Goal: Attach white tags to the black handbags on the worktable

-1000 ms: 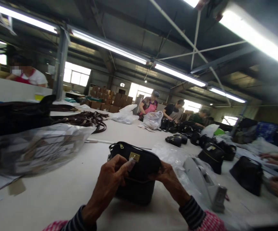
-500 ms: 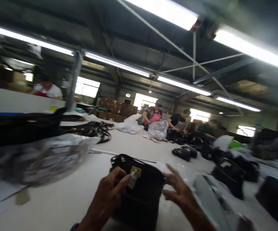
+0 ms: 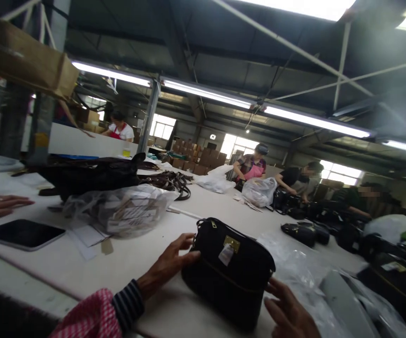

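A small black handbag [image 3: 229, 281] stands upright on the white table in front of me, with a zip along its top. On its front is a gold clasp [image 3: 232, 243] with a bit of clear wrapping [image 3: 226, 254] hanging from it. My left hand [image 3: 174, 260] grips the bag's upper left side, thumb on the front and fingers at the edge. At the lower right side, the fingers of my right hand [image 3: 287, 305] rest against the bag; part of this hand is cut off by the frame's bottom.
A phone or tablet [image 3: 23, 234] lies at the left, near another person's hand [image 3: 3, 206]. Beyond it are a clear bag of tags [image 3: 128, 211] and dark straps [image 3: 167, 180]. Clear plastic [image 3: 294, 263] and black bags [image 3: 304, 233] lie at right. Several people work at the far side.
My left hand has left the clasp's wrapping and moved to the bag's left side. My right hand has come against its right side. The view has swung left, bringing in the phone or tablet.
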### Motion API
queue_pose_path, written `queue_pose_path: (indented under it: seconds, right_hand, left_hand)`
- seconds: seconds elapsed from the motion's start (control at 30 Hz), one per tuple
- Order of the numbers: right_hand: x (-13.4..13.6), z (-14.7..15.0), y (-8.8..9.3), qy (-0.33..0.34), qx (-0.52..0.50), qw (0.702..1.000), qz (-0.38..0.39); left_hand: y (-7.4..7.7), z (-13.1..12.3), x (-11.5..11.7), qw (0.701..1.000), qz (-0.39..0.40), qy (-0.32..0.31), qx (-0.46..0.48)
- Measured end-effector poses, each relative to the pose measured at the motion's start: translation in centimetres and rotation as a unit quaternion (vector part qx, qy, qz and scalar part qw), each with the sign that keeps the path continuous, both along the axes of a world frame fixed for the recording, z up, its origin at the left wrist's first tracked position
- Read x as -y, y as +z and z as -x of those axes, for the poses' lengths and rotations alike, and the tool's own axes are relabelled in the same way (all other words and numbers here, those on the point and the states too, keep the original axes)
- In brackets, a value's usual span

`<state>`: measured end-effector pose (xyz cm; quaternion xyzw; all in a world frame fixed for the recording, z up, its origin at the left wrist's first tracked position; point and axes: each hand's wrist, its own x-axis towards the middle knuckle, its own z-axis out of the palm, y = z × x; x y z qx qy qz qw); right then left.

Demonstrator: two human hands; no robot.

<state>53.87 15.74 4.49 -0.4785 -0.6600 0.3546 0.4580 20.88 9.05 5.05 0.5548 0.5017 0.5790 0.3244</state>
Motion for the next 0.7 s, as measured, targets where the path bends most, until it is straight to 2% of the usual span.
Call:
queue_pose_path:
  seconds: [0.03,0.1,0.27,0.4,0.57,0.7]
  right_hand:
    - [0.3,1.3,-0.7,0.008,-0.002,1.000,0.008]
    - [0.3,2.6,-1.3,0.010,-0.008,1.000,0.007]
    - [-1.0,0.6,-1.0,-0.028,-0.039,0.999,0.005]
    - [-1.7,-1.1,-1.7,-0.024,-0.048,0.998,0.012]
    - [-2.0,-0.8,-2.7,-0.019,-0.059,0.998,-0.020]
    - [-1.4,0.1,-2.2,0.008,-0.056,0.998,-0.016]
  left_hand:
    - [-0.3,-0.4,-0.1,0.999,-0.010,-0.040,-0.003]
    - [-0.8,-1.3,-0.2,0.997,-0.027,-0.068,-0.026]
    - [-0.9,-3.0,-0.1,0.994,-0.015,-0.087,-0.063]
    - [-0.3,-3.8,-0.1,0.993,-0.001,-0.090,-0.070]
    - [1.3,-3.6,-0.6,0.991,0.005,-0.132,0.015]
    - [2.3,-3.8,-1.5,0.996,-0.039,-0.084,-0.003]
